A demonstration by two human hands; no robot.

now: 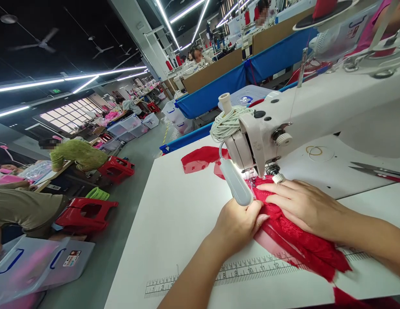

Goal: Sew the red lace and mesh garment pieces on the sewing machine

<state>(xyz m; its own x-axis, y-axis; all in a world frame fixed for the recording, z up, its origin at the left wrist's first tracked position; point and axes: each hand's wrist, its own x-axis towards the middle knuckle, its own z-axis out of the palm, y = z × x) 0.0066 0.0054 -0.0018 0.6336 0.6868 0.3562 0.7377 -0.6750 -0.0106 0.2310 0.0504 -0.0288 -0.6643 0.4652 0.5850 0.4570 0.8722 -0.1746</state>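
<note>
Fabric (pixel 283 225) in bright red lies on the white table (pixel 167 214), slanting from near the front edge up to the presser foot (pixel 252 182) of the sewing machine (pixel 319 103). Its near end falls in loose folds with pointed corners across the printed ruler (pixel 248 272); along the left side a sheer layer looks pale pink where the tabletop shows through. Farther up, the surface is textured like lace and slightly bunched.

The right hand (pixel 304 204) lies over this part palm down, fingers stretched out and a little parted, pressing rather than gripping. The left hand (pixel 238 223) pinches the cloth's left edge between thumb and forefinger, close to the foot; its remaining fingers are mostly hidden.

A grey paddle-shaped piece (pixel 236 182) hangs over that hand, with light glowing behind it. Beyond the foot, a second red piece (pixel 203 159) lies flat, solid above and translucent below. Past the table come blue cloth (pixel 215 94) and a person in a green top (pixel 80 154).
</note>
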